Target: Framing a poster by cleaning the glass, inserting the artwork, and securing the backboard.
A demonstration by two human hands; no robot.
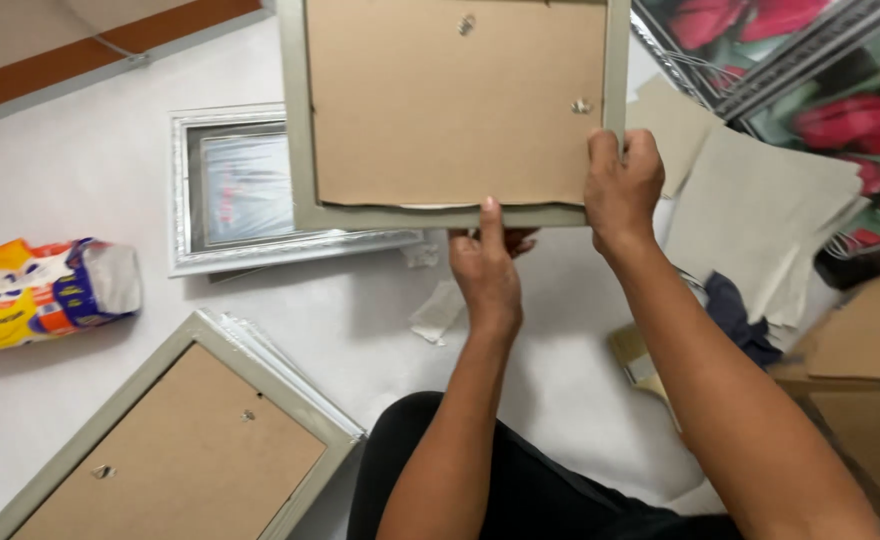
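Two hands on one frame, so let me run across from the left. Far left on the white floor lies a crinkled snack packet [45, 292] in orange, blue and yellow, well away from me. Below it, near my knee, a grey picture frame [175, 450] lies face down, its brown backing board up. Further up sits a silver frame [260, 190] with plastic film over its front, flat on the floor and partly under what I'm holding.

Now the main thing: the grey frame with the brown backing [455, 110], back side towards me, held up off the floor in front of me; its top runs out of view, so I can't call its long axis. Its bottom rail lies directly above my fingers. My left hand [488, 272] is at the middle of that rail, thumb pressed flat up against the back, the other fingers curled underneath on the front side. My right hand [620, 185] is clamped on the lower right corner, fingers wrapped over the side rail, pinching it. The right hand holds the corner; the left only props from below.

Right of my arm: loose beige backing sheets [760, 215], a dark cloth [740, 320], and rose-print pictures [840, 110] leaning behind.
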